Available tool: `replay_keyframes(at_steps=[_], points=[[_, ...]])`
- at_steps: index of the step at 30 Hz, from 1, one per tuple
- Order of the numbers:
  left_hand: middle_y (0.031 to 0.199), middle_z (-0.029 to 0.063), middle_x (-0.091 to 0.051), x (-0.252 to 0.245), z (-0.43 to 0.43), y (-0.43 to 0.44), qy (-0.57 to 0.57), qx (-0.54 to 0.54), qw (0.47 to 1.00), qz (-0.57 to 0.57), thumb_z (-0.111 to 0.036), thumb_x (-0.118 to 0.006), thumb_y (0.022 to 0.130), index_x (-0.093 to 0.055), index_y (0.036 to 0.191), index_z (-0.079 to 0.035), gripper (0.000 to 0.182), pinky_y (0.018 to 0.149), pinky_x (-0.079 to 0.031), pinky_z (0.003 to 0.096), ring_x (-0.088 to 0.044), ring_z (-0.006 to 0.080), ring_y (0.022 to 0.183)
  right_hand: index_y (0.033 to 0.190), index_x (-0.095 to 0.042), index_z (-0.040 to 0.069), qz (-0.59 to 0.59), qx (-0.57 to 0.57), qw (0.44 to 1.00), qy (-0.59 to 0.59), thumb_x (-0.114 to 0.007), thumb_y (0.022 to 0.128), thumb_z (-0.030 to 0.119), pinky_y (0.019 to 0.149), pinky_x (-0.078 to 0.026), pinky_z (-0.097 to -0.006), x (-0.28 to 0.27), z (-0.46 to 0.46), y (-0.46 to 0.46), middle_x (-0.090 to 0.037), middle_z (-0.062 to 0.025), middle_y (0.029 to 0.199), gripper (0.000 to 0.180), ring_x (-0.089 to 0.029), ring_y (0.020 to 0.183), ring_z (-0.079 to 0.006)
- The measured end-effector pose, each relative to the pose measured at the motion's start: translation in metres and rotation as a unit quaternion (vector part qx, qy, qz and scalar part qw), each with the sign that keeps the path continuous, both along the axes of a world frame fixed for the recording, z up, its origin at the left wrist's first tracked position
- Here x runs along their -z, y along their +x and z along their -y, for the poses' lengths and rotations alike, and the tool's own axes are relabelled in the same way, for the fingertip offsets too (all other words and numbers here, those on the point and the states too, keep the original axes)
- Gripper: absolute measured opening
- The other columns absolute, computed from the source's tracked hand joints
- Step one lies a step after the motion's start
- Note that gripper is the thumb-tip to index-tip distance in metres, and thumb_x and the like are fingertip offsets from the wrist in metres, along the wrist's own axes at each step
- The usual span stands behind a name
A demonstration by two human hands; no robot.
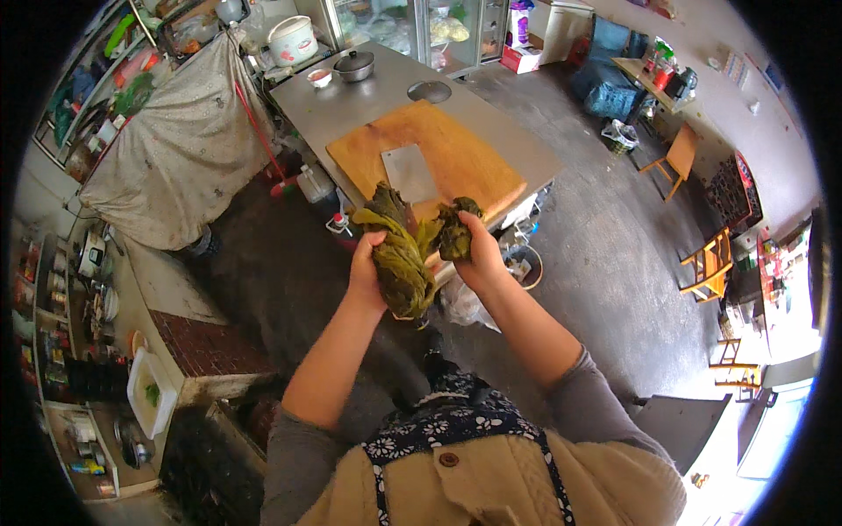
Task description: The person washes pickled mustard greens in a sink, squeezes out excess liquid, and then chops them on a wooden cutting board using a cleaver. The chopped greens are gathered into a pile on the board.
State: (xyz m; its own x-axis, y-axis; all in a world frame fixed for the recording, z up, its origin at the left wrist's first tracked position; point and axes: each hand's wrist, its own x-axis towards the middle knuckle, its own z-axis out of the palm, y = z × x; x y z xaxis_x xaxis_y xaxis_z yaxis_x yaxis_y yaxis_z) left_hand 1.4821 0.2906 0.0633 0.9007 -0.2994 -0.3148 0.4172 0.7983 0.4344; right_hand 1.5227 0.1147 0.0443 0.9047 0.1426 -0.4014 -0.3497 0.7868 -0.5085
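My left hand (368,269) grips a large bunch of wilted, olive-green leafy vegetable (406,273), which looks like pickled mustard greens. In my right hand (479,250) is a smaller dark green clump (455,230) of similar leaves. Both are held in the air in front of the near edge of a thick wooden cutting board (454,144). A cleaver blade (409,172) lies flat on that board; its handle is hidden, apparently behind the leaves. The board rests on a steel-topped table (388,62).
Toward the table's far end are a lidded dark pot (355,64), a small bowl (320,78) and a round lid (429,91). A bucket (526,266) and a plastic bag (464,302) sit below the near edge. At left, a white tray (152,394) rests near a brick-faced counter (204,342).
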Motion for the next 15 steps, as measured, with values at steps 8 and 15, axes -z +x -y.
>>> replay_keyframes(at_steps=[8,15], points=[[0.111,0.0166,-0.061,-0.006,-0.054,0.204,0.206,0.054,0.975,-0.057,-0.031,-0.056,0.081,-0.052,0.117,-0.003,0.046,0.082,-0.05,0.0497,-0.062,0.0363,0.105,0.105,-0.058,-0.001,-0.087,0.071,0.99,-0.087,-0.063,0.088,0.023,0.073,-0.055,-0.0386,0.034,-0.02,0.191,-0.065,-0.0124,0.099,0.03,-0.065,0.086,-0.0257],[0.11,0.0137,-0.059,0.031,-0.077,0.388,0.551,0.148,0.821,-0.002,-0.025,-0.069,0.073,-0.043,0.13,-0.008,0.065,0.084,-0.05,0.0416,-0.061,0.0273,0.097,0.118,-0.05,0.0,-0.14,0.118,0.948,-0.262,-0.064,0.084,0.036,0.084,-0.046,-0.0406,0.061,-0.074,0.261,-0.059,-0.0127,0.11,0.052,-0.057,0.097,-0.0251]])
